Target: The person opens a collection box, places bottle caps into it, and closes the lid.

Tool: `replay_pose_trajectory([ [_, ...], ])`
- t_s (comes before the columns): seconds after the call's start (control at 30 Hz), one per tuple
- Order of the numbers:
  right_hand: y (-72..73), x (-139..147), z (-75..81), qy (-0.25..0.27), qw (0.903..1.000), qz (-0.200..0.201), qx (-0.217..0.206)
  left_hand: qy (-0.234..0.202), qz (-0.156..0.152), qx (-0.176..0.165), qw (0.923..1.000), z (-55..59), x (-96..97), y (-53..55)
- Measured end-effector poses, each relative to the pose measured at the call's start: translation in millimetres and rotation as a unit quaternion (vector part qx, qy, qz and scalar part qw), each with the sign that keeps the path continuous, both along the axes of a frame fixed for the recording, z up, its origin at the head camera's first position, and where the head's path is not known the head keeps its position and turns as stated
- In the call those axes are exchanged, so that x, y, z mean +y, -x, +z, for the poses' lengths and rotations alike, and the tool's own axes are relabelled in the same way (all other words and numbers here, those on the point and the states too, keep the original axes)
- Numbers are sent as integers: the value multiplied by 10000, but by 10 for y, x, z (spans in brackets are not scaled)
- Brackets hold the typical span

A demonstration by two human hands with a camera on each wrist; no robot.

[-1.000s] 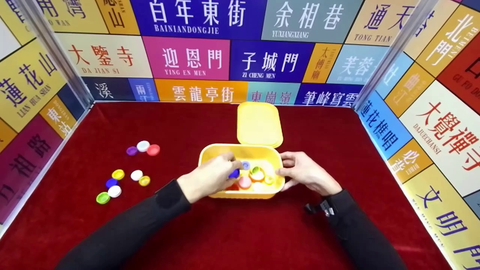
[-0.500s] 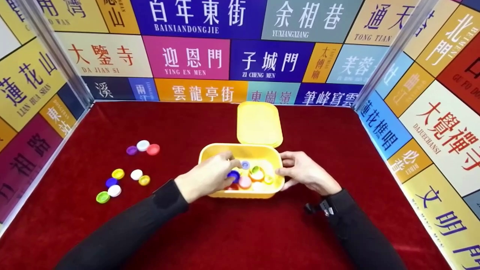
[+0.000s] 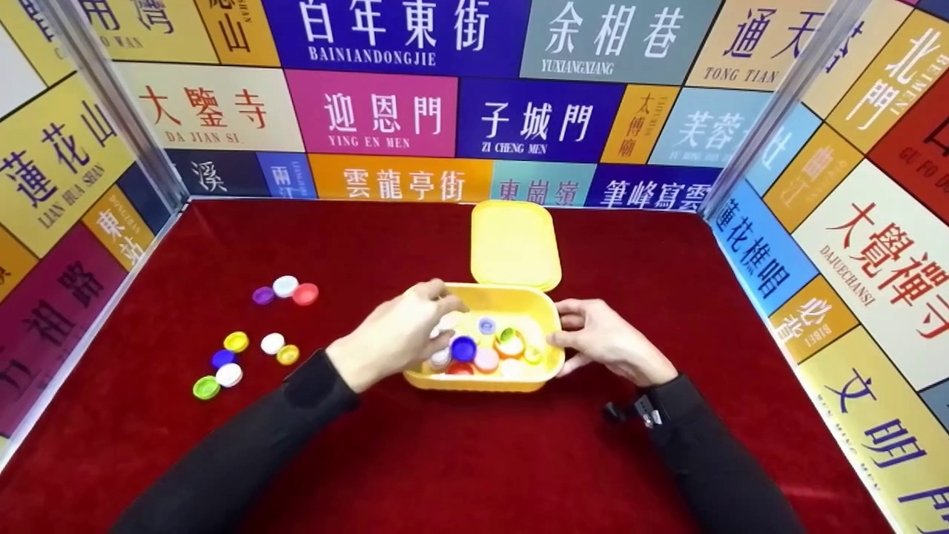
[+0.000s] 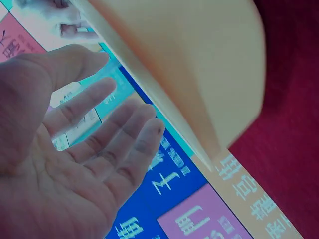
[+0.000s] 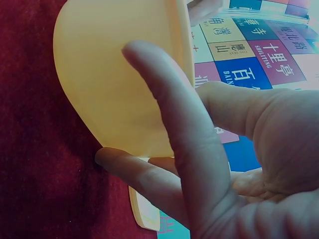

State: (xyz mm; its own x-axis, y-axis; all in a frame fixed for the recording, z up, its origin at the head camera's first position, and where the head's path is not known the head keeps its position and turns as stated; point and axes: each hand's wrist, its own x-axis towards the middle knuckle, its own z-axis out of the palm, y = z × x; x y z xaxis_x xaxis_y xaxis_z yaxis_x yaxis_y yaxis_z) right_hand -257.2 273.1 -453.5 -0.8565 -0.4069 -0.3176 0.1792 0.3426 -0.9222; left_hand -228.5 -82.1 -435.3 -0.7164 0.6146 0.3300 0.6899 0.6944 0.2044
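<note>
A yellow plastic box (image 3: 474, 385) holds several colourful bottle caps, among them a dark blue cap (image 3: 463, 348), a pink cap (image 3: 486, 360) and a small light-blue cap (image 3: 486, 325). My left hand (image 3: 389, 334) is over the box's left rim. Its fingers are spread and loosely bent, with nothing between them in the left wrist view, where the palm (image 4: 65, 174) faces the camera beside the box wall (image 4: 219, 64). At the box's right end, my right hand (image 3: 612, 341) grips the wall; its thumb (image 5: 174, 104) and fingers bracket that end in the right wrist view.
Behind the box lies a yellow lid (image 3: 515, 245). Loose caps lie on the red cloth (image 3: 474, 467) to the left, including a red cap (image 3: 305, 294), a yellow cap (image 3: 236, 341) and a green cap (image 3: 207, 387). Printed panels (image 3: 371, 111) wall in the back and sides.
My left hand has let go of the dark blue cap, which now lies in the box, and has drawn back left with its fingers opening. The right hand has stayed at the box's end.
</note>
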Motion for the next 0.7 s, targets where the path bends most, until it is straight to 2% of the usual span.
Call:
replay_pose_trajectory([
  [0.3,10,-7,7,-12,10000,-14,-31,-428,610,-195,9970,-2,-372,194],
  [0.5,9,-19,10,-67,10000,-16,-12,-711,1095,-265,9911,-120,-726,321],
  [0.7,7,-8,-3,-46,10000,-40,-18,-865,1562,-544,9824,-218,-1125,396],
])
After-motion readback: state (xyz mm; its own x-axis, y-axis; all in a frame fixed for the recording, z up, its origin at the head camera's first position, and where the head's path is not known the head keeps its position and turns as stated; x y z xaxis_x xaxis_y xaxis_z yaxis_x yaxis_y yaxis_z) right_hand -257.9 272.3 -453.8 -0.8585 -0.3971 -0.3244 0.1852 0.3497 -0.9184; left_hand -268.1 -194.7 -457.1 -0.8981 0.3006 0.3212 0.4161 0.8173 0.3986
